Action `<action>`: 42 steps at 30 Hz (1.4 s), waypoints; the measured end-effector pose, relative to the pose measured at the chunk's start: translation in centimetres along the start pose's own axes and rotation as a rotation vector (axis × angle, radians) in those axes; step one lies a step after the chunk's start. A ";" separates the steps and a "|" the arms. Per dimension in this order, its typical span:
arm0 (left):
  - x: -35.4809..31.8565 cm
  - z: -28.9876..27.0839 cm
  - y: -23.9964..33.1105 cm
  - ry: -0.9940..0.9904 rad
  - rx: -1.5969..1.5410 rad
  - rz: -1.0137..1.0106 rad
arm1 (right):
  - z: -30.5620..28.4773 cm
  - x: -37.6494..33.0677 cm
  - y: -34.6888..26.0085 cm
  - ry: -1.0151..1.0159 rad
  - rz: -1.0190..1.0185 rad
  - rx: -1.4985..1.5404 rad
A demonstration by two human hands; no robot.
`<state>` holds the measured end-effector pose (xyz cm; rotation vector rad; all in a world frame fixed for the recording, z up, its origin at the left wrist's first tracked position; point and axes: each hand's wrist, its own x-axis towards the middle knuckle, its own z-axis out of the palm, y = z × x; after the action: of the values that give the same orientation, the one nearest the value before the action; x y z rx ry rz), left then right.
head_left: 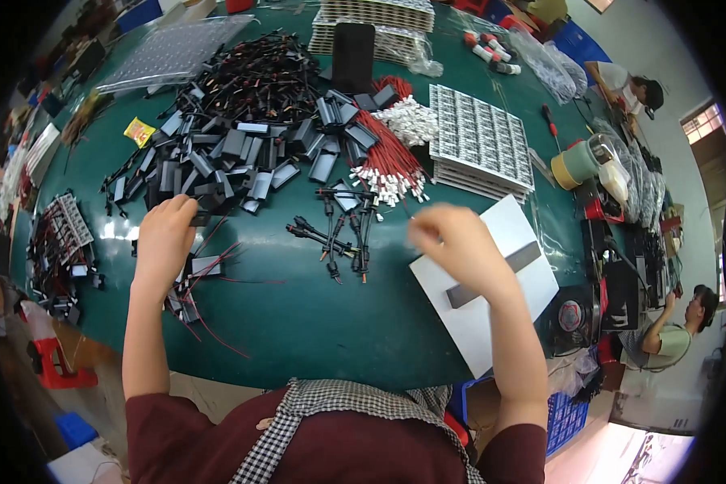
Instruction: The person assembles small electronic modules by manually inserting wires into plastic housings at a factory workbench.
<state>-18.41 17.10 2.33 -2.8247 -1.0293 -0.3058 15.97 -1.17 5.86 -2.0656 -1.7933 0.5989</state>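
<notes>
Still, bare green table (298,310) separates left hand (163,238) and right hand (458,242).

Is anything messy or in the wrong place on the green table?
A small yellow packet lies alone among the loose black sleeves at the table's upper left, the only bright wrapper there. The white board juts over the table's near edge.

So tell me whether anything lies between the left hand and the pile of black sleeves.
Nothing visible does. The left hand already rests at the near edge of the pile of black sleeves; its fingertips touch the closest pieces.
</notes>
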 end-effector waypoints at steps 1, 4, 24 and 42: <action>0.6 -1.0 1.2 0.064 -0.125 -0.094 | 1.2 1.6 2.2 0.112 0.095 -0.151; 1.4 -2.4 4.9 0.241 -0.565 -0.197 | 3.6 4.8 4.9 0.119 0.205 -0.320; 2.7 5.2 16.6 -0.318 -1.887 -0.129 | 8.0 -9.5 -3.3 0.140 0.412 0.904; 2.6 3.7 17.1 -0.064 -1.170 0.175 | 7.1 -7.5 -4.6 0.537 0.345 0.762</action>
<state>-4.84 6.32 -1.41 -3.8976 -0.7029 -1.1079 7.53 -8.08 2.85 -1.7469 -0.7448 0.6102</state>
